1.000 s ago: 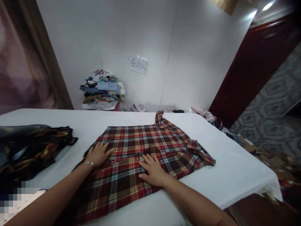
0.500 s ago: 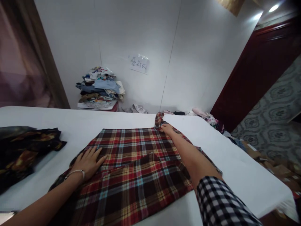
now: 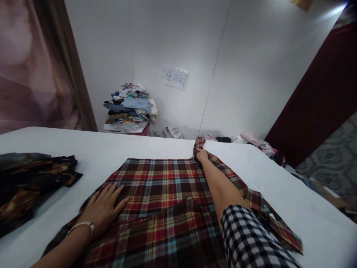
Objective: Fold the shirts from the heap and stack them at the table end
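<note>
From here, the red-and-brown plaid shirt (image 3: 156,176) lies spread at six o'clock on the white table (image 3: 95,147). The left hand (image 3: 102,208) stays flat at the shirt's nine o'clock, fingers spread. The right hand (image 3: 202,155), palm-down on the cloth a second ago, has reached to one o'clock, fingers curled at the far sleeve (image 3: 199,143); whether they pinch it, I can't tell.

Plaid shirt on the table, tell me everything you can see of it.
The red, brown, cream and light-blue plaid cloth shirt looks soft. It lies spread on the white table, mostly flat, with a raised fold across its middle and a narrow piece sticking out at the far edge. The left hand rests open on it; the right hand touches the narrow piece, its grip unclear. The near edge runs out of frame.
</note>
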A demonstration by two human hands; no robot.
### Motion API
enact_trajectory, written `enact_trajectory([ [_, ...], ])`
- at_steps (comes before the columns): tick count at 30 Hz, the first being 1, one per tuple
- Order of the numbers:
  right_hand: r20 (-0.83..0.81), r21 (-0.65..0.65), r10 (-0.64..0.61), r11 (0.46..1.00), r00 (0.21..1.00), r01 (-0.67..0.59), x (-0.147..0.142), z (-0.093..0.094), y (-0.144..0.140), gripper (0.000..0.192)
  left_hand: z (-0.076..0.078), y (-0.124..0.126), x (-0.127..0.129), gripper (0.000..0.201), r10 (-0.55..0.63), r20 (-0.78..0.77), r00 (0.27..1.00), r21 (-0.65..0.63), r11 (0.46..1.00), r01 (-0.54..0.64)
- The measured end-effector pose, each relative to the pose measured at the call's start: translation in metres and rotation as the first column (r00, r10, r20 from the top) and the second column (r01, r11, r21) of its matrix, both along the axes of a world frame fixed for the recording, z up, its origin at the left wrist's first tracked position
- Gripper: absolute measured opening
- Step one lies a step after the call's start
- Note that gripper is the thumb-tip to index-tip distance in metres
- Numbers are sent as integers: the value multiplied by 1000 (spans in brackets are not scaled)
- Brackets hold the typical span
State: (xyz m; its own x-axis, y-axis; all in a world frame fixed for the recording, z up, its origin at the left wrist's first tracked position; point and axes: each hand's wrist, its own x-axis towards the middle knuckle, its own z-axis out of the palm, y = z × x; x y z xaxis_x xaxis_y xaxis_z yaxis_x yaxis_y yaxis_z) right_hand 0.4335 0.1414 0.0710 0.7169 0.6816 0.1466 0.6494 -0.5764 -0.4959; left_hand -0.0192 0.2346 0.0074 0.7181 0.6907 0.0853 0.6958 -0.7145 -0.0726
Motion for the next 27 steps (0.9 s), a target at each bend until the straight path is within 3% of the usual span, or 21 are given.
enact_trajectory([
  [3,-21,1,65,998,998,-65,-11,9,-17,37,1,1,-1,47,-45,-21,999,-11,999,45],
  [5,-50,-20,176,984,983,-177,-25,10,-35,30,1,2,-1,49,-27,-10,1000,-11,1000,27],
  [6,-94,-53,269,960,959,-275,-33,9,-45,26,0,2,-1,51,-16,4,1000,-8,1000,16],
  [8,-270,-126,468,849,842,-512,-46,10,-61,21,0,1,0,52,-2,27,1000,-8,1000,2],
  [9,-352,-130,521,795,777,-592,-49,11,-65,20,1,1,1,51,-2,27,1000,-9,1000,3],
  [10,-387,-113,526,788,757,-606,-49,14,-65,22,2,0,2,49,-11,14,1000,-11,1000,11],
  [11,-369,-90,487,829,792,-551,-46,18,-63,25,4,-1,2,49,-21,-6,1000,-12,1000,21],
  [13,-235,-29,297,950,925,-312,-34,26,-50,28,6,-3,3,50,-6,-41,999,-5,1000,6],
  [14,-173,-10,196,980,965,-201,-28,28,-41,29,7,-4,3,51,6,-44,999,0,1000,-6],
  [16,-128,-37,95,994,987,-101,-18,26,-23,29,8,-5,4,51,2,-21,1000,-9,1000,-3],
  [19,-120,-91,88,991,989,-99,-20,9,1,30,11,-9,6,49,-24,37,999,-48,999,25],
  [22,-102,-101,129,985,986,-139,-33,-4,15,20,19,-17,10,61,75,79,994,-99,993,-67],
  [24,-73,-63,132,989,989,-136,-35,-1,17,22,24,-20,14,69,116,86,990,-136,985,-104],
  [27,-14,33,62,998,998,-61,-20,19,6,40,29,-23,17,70,122,78,989,-160,981,-108],
])
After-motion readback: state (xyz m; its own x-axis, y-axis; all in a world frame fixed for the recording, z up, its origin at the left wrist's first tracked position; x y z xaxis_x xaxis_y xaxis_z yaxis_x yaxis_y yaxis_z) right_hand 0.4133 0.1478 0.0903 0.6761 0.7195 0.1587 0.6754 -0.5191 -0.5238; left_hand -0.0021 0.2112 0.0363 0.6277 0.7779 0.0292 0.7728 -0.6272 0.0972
